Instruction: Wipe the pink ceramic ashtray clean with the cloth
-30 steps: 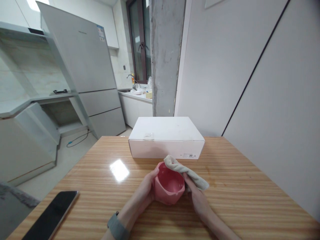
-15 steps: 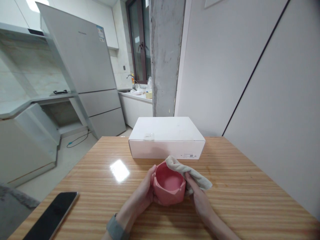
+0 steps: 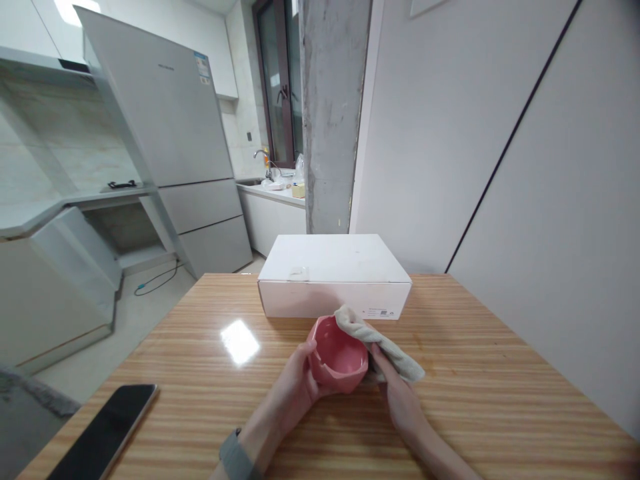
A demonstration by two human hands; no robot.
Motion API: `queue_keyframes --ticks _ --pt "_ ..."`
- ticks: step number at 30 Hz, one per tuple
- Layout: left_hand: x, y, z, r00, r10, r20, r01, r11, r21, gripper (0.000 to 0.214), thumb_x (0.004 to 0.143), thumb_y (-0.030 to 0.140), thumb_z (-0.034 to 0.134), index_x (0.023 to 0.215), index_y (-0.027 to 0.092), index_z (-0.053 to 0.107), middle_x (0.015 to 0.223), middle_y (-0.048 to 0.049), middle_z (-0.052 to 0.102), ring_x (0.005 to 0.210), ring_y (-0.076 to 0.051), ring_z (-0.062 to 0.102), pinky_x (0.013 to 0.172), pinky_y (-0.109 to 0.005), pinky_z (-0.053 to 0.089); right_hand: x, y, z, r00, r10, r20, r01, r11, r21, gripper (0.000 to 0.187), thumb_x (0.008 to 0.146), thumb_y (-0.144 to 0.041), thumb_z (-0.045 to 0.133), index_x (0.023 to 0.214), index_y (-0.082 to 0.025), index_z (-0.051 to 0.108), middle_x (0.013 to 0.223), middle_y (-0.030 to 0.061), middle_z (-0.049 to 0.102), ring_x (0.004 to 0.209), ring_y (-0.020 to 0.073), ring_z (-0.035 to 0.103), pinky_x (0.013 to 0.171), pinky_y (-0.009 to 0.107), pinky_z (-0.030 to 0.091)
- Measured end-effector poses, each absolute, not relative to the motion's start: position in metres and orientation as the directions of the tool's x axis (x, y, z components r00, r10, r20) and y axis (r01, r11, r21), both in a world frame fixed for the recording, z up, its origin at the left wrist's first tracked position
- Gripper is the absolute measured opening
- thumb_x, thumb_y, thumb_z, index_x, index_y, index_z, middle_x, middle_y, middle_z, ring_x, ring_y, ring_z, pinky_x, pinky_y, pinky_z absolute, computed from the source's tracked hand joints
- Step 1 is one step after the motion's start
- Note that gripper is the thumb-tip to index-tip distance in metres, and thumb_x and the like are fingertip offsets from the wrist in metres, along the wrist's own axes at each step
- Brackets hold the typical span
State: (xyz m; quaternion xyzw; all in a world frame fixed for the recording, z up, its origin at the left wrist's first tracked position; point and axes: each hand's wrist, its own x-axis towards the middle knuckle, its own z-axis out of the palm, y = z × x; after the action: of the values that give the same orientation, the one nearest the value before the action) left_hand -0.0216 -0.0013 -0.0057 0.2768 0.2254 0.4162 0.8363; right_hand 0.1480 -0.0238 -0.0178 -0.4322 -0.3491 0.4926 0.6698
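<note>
A pink, faceted ashtray [image 3: 340, 380], bowl-shaped with small notches in its rim, is held above the table with its opening tilted toward me. My left hand [image 3: 299, 381] grips it from the left, thumb at the rim and fingers underneath. On the other side, my right hand [image 3: 393, 383] is closed on a light grey cloth [image 3: 400, 360]. The cloth lies over the ashtray's right rim and against its outer side. Some right-hand fingers are hidden behind the cloth and the ashtray.
A white cardboard box [image 3: 335, 300] sits just beyond my hands on the striped wooden table [image 3: 200, 427]. At the table's left lies a black smartphone [image 3: 105, 430]. A fridge [image 3: 160, 120] and kitchen counters stand further back, and a white wall runs along the right.
My left hand has turned and slightly raised the ashtray, so its notched side now faces more to the left. The right hand with the cloth has barely moved.
</note>
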Motion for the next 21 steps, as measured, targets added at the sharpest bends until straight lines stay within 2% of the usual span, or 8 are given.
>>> queue_keyframes --ticks 3,5,8,10,12,15,18,21 --pt "-0.019 -0.005 0.002 0.515 0.84 -0.168 -0.545 0.473 0.692 0.056 0.088 0.045 0.055 0.136 0.018 0.047 0.136 -0.0154 0.055 0.128 -0.035 0.047 0.09 -0.048 0.051 0.147 -0.02 -0.015 0.228 0.974 -0.012 -0.478 0.101 -0.872 0.037 0.071 -0.048 0.077 0.1 -0.025 0.075 0.117 0.0036 0.071 0.127 0.0272 0.052 0.115 0.043 0.029" --pt "-0.018 -0.007 0.006 0.48 0.869 -0.122 -0.553 0.408 0.727 0.063 0.083 0.042 0.064 0.14 0.026 0.041 0.145 -0.0119 0.047 0.132 -0.035 0.042 0.09 -0.049 0.051 0.145 -0.018 -0.011 0.227 0.973 -0.044 -0.551 0.091 -0.829 0.041 0.069 -0.048 0.078 0.102 -0.024 0.075 0.116 0.004 0.072 0.125 0.0271 0.054 0.114 0.042 0.031" --pt "-0.019 -0.008 0.007 0.4 0.916 -0.022 -0.55 0.259 0.794 0.096 0.059 0.019 0.085 0.141 0.033 0.037 0.149 -0.0078 0.041 0.134 -0.033 0.039 0.099 -0.044 0.046 0.142 -0.018 0.0 0.211 0.97 -0.118 -0.64 0.046 -0.767 0.041 0.063 -0.048 0.082 0.097 -0.025 0.076 0.109 0.0024 0.075 0.121 0.0273 0.058 0.11 0.04 0.037" --pt "-0.021 -0.007 0.006 0.348 0.938 -0.012 -0.519 0.203 0.83 0.108 0.048 0.008 0.087 0.142 0.03 0.037 0.145 -0.0094 0.046 0.13 -0.032 0.044 0.1 -0.039 0.045 0.143 -0.02 0.007 0.187 0.97 -0.155 -0.673 0.012 -0.739 0.041 0.061 -0.047 0.084 0.094 -0.025 0.077 0.106 0.0017 0.076 0.119 0.0273 0.059 0.107 0.039 0.042" --pt "-0.025 -0.005 0.004 0.344 0.937 -0.058 -0.495 0.233 0.837 0.104 0.053 0.013 0.086 0.143 0.027 0.036 0.139 -0.0127 0.052 0.12 -0.032 0.053 0.089 -0.039 0.052 0.146 -0.02 0.01 0.202 0.963 -0.181 -0.685 0.006 -0.729 0.041 0.06 -0.045 0.085 0.095 -0.024 0.076 0.105 0.0015 0.076 0.117 0.0274 0.06 0.103 0.039 0.047" --pt "-0.027 -0.005 -0.001 0.405 0.907 -0.119 -0.508 0.332 0.795 0.084 0.067 0.032 0.079 0.14 0.021 0.04 0.126 -0.0164 0.06 0.102 -0.03 0.062 0.073 -0.037 0.056 0.153 -0.018 0.008 0.278 0.932 -0.231 -0.679 0.021 -0.734 0.042 0.063 -0.045 0.083 0.098 -0.023 0.075 0.103 0.0015 0.076 0.114 0.0278 0.063 0.097 0.038 0.051" --pt "-0.021 -0.008 -0.006 0.45 0.89 -0.071 -0.574 0.35 0.74 0.077 0.069 0.043 0.077 0.135 0.016 0.048 0.12 -0.017 0.064 0.103 -0.032 0.063 0.077 -0.04 0.056 0.156 -0.017 0.003 0.271 0.931 -0.244 -0.658 -0.006 -0.753 0.042 0.067 -0.049 0.079 0.097 -0.021 0.075 0.102 0.003 0.077 0.115 0.0286 0.062 0.099 0.039 0.05" --pt "-0.012 -0.011 -0.009 0.459 0.888 -0.023 -0.611 0.334 0.717 0.081 0.063 0.044 0.081 0.133 0.016 0.051 0.121 -0.0169 0.064 0.109 -0.036 0.06 0.086 -0.046 0.053 0.151 -0.019 0.0 0.135 0.977 -0.167 -0.645 -0.042 -0.763 0.045 0.071 -0.054 0.074 0.1 -0.02 0.075 0.108 0.0052 0.075 0.12 0.0289 0.058 0.106 0.041 0.042"
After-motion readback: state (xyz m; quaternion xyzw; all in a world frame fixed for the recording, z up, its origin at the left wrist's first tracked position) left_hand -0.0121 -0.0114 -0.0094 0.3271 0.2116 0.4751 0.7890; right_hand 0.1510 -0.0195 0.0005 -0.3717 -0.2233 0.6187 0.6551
